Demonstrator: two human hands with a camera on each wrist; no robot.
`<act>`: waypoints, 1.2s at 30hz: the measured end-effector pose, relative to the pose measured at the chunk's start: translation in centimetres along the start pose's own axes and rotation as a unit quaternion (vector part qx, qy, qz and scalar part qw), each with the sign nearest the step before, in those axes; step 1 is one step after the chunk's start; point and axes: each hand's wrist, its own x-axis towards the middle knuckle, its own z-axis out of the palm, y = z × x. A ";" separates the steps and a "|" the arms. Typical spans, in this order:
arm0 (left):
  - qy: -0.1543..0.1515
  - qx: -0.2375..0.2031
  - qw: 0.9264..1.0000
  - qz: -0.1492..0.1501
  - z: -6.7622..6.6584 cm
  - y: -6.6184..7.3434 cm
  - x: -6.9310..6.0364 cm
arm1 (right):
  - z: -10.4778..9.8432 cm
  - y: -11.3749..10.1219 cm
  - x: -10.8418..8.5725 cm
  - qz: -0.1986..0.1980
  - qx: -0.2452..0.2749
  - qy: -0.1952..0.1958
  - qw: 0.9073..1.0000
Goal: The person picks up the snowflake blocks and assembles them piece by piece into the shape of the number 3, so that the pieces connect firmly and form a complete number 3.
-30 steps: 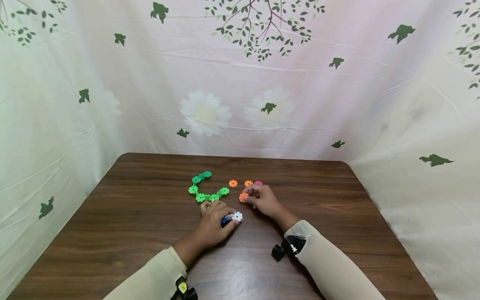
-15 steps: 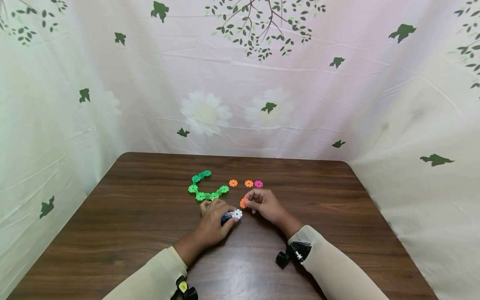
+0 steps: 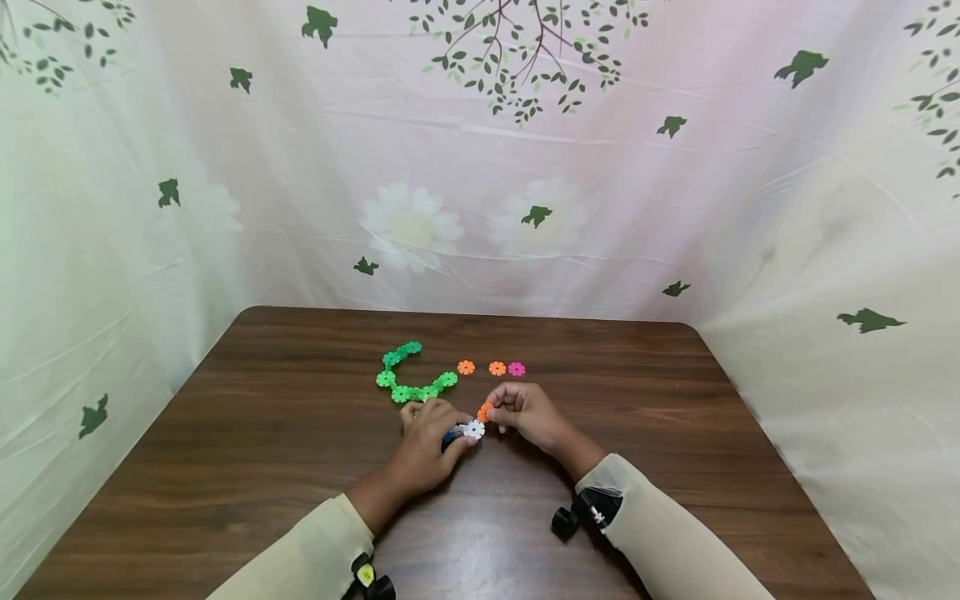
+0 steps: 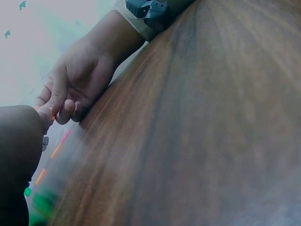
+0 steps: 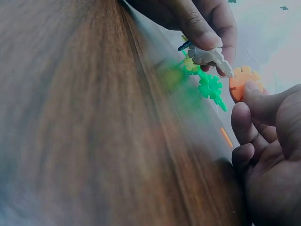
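Between thumb and fingers, my left hand holds a short chain of flower-shaped interlocking discs; a white disc shows at its right end and a blue disc lies partly under the fingers. My right hand pinches an orange disc. In the right wrist view the orange disc meets the edge of the white piece; whether they interlock I cannot tell. Just beyond the left fingers lies a curved chain of green discs, its near part hidden by that hand.
Two loose orange discs and a magenta disc lie in a row on the brown wooden table, beyond the right hand. A printed cloth hangs behind and beside the table.
My right hand has come nearer to me, bringing the orange disc down and left to the white disc. The magenta disc has come fully into view. The left hand has hardly moved.
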 end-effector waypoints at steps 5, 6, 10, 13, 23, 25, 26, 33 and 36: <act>0.008 0.009 1.000 0.010 0.2 -0.1 0.0 | -0.1 0.0 0.0 0.003 -0.006 -0.005 1.000; 0.008 0.010 1.000 0.012 0.2 -0.1 0.0 | -0.1 0.1 0.0 0.001 -0.008 -0.008 1.000; 0.007 0.007 1.000 0.014 0.3 -0.1 0.0 | -0.2 0.3 0.0 -0.009 -0.020 -0.020 1.000; 0.010 0.002 1.000 0.020 0.3 -0.2 0.0 | -0.2 0.4 0.0 -0.017 -0.028 -0.024 0.999; 0.036 0.010 0.998 0.057 0.6 -0.5 -0.1 | -0.1 0.2 0.0 -0.024 -0.019 -0.039 0.999; 0.030 0.016 0.998 0.054 0.5 -0.4 0.0 | -0.1 0.2 0.0 -0.024 -0.017 -0.041 0.999; 0.028 0.020 0.998 0.053 0.5 -0.3 0.0 | -0.1 0.2 0.1 -0.024 -0.018 -0.042 0.999; 0.029 0.015 0.998 0.061 0.7 -0.8 -0.1 | -0.2 0.2 0.2 -0.015 -0.016 -0.044 0.999; 0.034 0.004 0.997 0.070 1.5 -1.7 -0.3 | -0.2 0.2 0.2 -0.010 -0.021 -0.043 0.999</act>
